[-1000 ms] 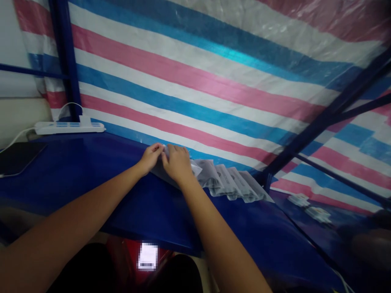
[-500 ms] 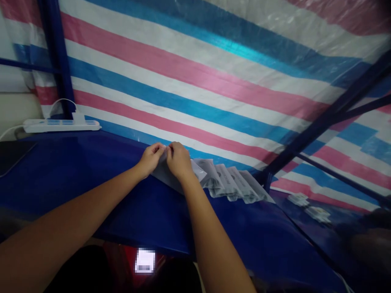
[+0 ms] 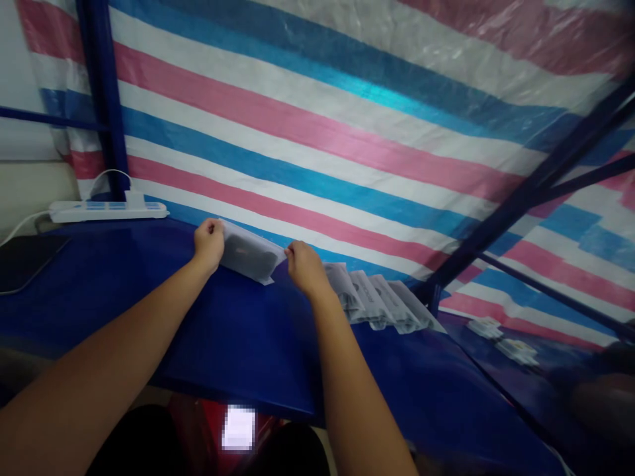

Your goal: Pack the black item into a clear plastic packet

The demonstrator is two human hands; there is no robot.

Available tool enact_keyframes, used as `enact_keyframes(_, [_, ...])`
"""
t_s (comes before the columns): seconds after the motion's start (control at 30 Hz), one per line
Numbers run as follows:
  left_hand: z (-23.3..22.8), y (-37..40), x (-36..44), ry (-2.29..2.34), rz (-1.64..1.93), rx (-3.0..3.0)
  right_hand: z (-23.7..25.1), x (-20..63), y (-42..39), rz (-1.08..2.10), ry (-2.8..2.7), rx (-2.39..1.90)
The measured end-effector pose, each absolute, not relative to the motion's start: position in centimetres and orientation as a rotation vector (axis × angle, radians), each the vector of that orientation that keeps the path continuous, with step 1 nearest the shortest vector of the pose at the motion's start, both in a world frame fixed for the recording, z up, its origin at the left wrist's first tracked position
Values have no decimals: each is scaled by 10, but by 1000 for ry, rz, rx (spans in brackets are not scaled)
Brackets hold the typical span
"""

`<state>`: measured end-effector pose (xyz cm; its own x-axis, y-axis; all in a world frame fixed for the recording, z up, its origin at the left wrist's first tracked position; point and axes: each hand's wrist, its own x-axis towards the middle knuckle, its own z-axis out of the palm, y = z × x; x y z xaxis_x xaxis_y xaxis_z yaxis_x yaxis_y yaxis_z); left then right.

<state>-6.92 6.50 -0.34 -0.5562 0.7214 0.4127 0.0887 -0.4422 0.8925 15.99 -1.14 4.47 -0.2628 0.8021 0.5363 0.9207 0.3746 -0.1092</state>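
Observation:
Between my hands a translucent frosted plastic bag (image 3: 248, 252) with something dark grey inside is stretched out, tilted above the blue table (image 3: 238, 337). My left hand (image 3: 209, 243) pinches its upper left corner. At the upper right corner, my right hand (image 3: 303, 266) grips the bag's edge between thumb and fingers. Just right of that hand, several similar filled bags (image 3: 380, 301) lie overlapping in a row, some with dark print on them. What is inside the held bag cannot be made out clearly.
A white power strip (image 3: 109, 210) with a plugged-in adapter lies at the back left. Near the left edge is a dark flat tablet-like object (image 3: 30, 261). Striped plastic sheeting (image 3: 317, 132) hangs behind the table on blue metal posts (image 3: 106, 99). Small pale packets (image 3: 501, 337) lie at right.
My hands have moved apart, the left one leftward, and the bag between them is now spread wide by its upper corners. The row of bags stays in place.

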Motion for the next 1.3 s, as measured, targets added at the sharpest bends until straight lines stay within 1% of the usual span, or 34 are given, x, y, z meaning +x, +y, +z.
enact_keyframes(0.23, [-3, 67, -75, 1367, 2038, 1209, 38, 165, -7, -178, -2057, -1454])
enact_keyframes(0.4, [7, 50, -73, 1497, 2084, 1655, 34, 168, -5, -3, -2053, -1416])
enact_keyframes(0.6, [25, 23, -70, 1630, 1971, 2022, 31, 168, -2, 24, -2121, -1327])
enact_keyframes(0.77, [33, 9, -56, 1718, 1723, 2219, 23, 160, 1, 1, -2045, -1395])
enact_keyframes(0.93, [25, -2, -29, 1541, 1138, 2581, 12, 163, 5, -51, -1983, -1529])
enact_keyframes(1.0, [19, -9, -17, 1501, 985, 2653, 9, 167, 7, -63, -1970, -1577])
enact_keyframes(1.17, [8, -27, 6, 1464, 731, 2675, 1, 171, 12, -4, -2038, -1598])
enact_keyframes(1.3, [1, -31, 16, 1560, 660, 2527, -6, 164, 14, 87, -2136, -1526])
